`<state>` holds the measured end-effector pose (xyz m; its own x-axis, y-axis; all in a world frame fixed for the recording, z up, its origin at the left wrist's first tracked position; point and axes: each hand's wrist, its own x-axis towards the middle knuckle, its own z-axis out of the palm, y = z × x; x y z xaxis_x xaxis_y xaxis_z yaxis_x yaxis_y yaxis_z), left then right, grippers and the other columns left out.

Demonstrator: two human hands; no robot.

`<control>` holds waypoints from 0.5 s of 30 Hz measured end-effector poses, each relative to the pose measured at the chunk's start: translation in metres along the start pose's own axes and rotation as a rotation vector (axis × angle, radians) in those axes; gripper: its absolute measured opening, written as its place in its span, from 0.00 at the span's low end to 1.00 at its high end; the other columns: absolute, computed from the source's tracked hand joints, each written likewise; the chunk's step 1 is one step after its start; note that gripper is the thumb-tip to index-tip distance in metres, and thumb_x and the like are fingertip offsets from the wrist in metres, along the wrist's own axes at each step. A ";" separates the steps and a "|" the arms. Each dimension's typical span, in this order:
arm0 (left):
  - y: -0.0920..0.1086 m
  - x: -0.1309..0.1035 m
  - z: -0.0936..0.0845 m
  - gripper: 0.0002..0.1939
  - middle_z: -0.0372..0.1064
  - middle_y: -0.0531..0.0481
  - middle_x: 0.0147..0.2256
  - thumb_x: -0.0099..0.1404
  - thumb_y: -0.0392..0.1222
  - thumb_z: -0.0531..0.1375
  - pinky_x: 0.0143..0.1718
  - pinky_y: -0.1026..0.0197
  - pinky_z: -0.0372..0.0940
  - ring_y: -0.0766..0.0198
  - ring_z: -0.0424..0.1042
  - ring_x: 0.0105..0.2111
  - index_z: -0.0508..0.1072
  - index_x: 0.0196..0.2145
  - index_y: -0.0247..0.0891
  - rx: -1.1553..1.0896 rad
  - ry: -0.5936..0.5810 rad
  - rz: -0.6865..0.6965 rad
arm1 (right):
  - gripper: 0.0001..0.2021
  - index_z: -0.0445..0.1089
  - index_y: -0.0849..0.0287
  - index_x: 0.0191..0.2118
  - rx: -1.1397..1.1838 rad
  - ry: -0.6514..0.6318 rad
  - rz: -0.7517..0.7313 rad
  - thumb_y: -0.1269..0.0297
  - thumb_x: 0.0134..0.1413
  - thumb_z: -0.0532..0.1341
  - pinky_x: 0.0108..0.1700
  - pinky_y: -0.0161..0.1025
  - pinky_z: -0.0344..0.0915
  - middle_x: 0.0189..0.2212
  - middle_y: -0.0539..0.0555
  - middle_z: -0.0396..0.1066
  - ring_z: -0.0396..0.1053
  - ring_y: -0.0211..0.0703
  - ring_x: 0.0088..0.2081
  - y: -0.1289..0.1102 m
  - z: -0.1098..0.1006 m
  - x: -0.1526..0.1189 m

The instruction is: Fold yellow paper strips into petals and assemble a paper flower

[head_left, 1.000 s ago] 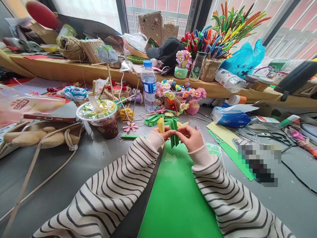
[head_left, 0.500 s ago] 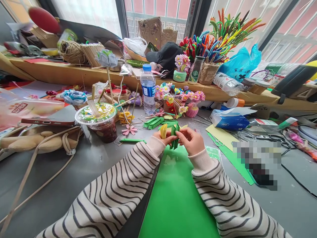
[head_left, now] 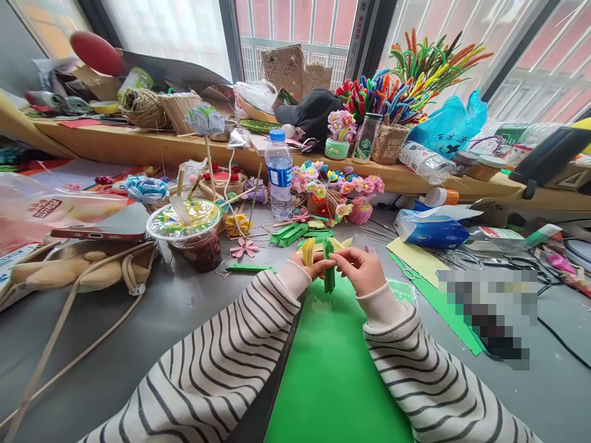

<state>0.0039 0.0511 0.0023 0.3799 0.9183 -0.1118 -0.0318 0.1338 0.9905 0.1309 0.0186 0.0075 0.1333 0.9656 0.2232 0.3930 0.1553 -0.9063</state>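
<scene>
Between my two hands stands a bundle of folded green paper strips [head_left: 329, 274], upright over the green mat. My left hand [head_left: 310, 266] is closed, with folded yellow paper [head_left: 308, 251] sticking up from it and its fingertips on the left side of the green strips. My right hand [head_left: 359, 269] pinches the same green strips from the right with thumb and fingers. Beneath both hands lies the long green mat [head_left: 339, 369]. Behind them, more folded green paper pieces [head_left: 289, 234] rest on the grey table.
To the left are a lidded drink cup [head_left: 196, 243], a pink paper flower [head_left: 244, 248] and a phone [head_left: 99, 233]. A water bottle [head_left: 279, 178] stands behind. At right lie small scissors [head_left: 410, 271], green paper [head_left: 455, 314] and a blue tissue pack [head_left: 431, 227].
The green strips now stand closer together in one narrow upright bundle; before, they were fanned apart. The whole scene sits slightly lower and to the right in view.
</scene>
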 end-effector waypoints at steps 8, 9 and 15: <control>0.000 -0.003 0.000 0.08 0.58 0.57 0.11 0.42 0.40 0.62 0.15 0.70 0.55 0.75 0.57 0.13 0.72 0.22 0.33 0.060 -0.058 0.026 | 0.09 0.65 0.61 0.22 0.077 -0.023 0.070 0.60 0.36 0.60 0.23 0.34 0.60 0.19 0.51 0.65 0.61 0.36 0.21 0.001 0.000 0.000; 0.000 -0.004 0.000 0.09 0.59 0.57 0.12 0.42 0.40 0.62 0.16 0.69 0.55 0.74 0.57 0.13 0.72 0.23 0.33 0.055 -0.062 0.024 | 0.09 0.65 0.61 0.22 0.071 -0.031 0.060 0.60 0.35 0.60 0.24 0.35 0.59 0.19 0.51 0.65 0.61 0.36 0.22 0.001 -0.001 0.001; 0.002 -0.006 0.001 0.10 0.58 0.57 0.11 0.40 0.43 0.63 0.14 0.69 0.53 0.74 0.55 0.13 0.71 0.21 0.34 0.030 -0.056 0.031 | 0.11 0.63 0.61 0.21 0.174 -0.073 0.102 0.60 0.31 0.63 0.25 0.34 0.57 0.20 0.49 0.63 0.59 0.34 0.22 0.008 -0.002 0.006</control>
<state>0.0025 0.0450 0.0050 0.4303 0.8994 -0.0768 -0.0171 0.0931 0.9955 0.1366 0.0256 0.0025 0.0960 0.9897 0.1062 0.2170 0.0833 -0.9726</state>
